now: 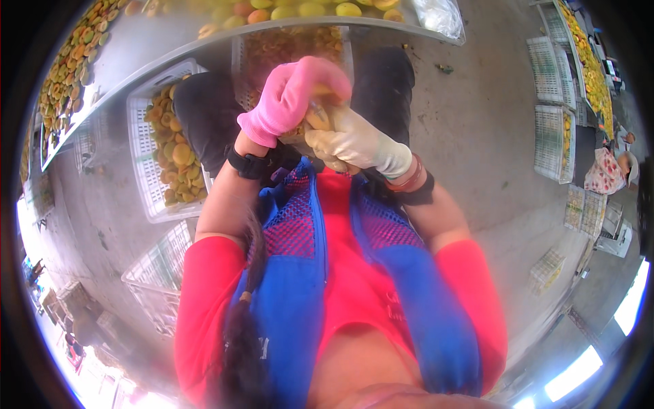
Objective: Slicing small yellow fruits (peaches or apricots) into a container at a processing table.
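My left hand (293, 95), in a pink glove, is closed with its fingers curled over the top of a blurred yellowish piece (330, 97) that looks like fruit. Pressed close against it, my right hand (354, 140) wears a white glove with tan-stained fingers, also closed. A small shiny bit shows between the two hands; what my right hand grips is mostly hidden by its own fingers. Beneath and beyond the hands, between my knees, a white crate (238, 65) holds many orange-yellow fruit pieces (293, 44).
A metal-edged table (381, 26) crosses ahead, bearing yellow and reddish whole fruits (311, 9) and a clear plastic bag (439, 17). By my left leg stands a white crate (139, 150) of cut fruit. More crates (553, 143) and a person (606, 170) are far right.
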`<state>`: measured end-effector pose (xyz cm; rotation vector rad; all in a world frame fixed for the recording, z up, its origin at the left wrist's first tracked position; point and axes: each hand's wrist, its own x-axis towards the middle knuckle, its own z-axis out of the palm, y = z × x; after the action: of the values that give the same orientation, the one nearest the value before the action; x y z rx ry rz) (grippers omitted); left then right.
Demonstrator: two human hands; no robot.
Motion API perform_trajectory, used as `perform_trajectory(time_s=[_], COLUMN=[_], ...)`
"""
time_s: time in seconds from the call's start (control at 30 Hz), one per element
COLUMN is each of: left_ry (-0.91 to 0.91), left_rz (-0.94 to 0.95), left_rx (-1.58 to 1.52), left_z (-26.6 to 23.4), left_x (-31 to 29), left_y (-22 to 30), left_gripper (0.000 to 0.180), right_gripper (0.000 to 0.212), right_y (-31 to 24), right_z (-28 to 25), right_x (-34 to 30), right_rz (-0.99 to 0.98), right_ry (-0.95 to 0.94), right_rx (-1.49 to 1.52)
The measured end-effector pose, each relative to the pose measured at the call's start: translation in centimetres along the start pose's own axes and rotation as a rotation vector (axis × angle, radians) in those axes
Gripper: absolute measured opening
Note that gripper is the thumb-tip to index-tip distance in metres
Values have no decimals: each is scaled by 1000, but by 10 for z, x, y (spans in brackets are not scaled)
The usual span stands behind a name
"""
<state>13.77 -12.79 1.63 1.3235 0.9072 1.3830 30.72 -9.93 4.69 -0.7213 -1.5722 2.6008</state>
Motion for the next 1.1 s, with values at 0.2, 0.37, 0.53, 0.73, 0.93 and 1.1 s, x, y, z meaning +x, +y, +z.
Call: perform_trajectory(time_s=[0.2, 0.37, 0.53, 0.73, 0.93, 1.1], left_ry=[-114, 55, 423, 683, 957, 824], left_rz=[40, -254, -283, -112, -392, -254], left_rx=[203, -158, -573, 91, 1539, 1352], left_z=[-11, -8, -9, -69, -168, -161], left_x=[1, -4, 2, -28, -106, -71], left_y=[5, 4, 8, 26, 51, 40], left_gripper=[48, 60, 68, 62, 36, 41], right_gripper=[33, 20, 17, 23, 24, 25], right_y=[0, 3, 14, 50, 51, 53], right_z=[-2, -4, 1, -1, -9, -11], right_x=[2, 6, 19, 31, 45, 50], right_rz=[24, 95, -103, -501, -340, -427], right_ry=[-38, -79, 111, 452, 599, 664], right_rx=[44, 87, -173, -650, -979, -814])
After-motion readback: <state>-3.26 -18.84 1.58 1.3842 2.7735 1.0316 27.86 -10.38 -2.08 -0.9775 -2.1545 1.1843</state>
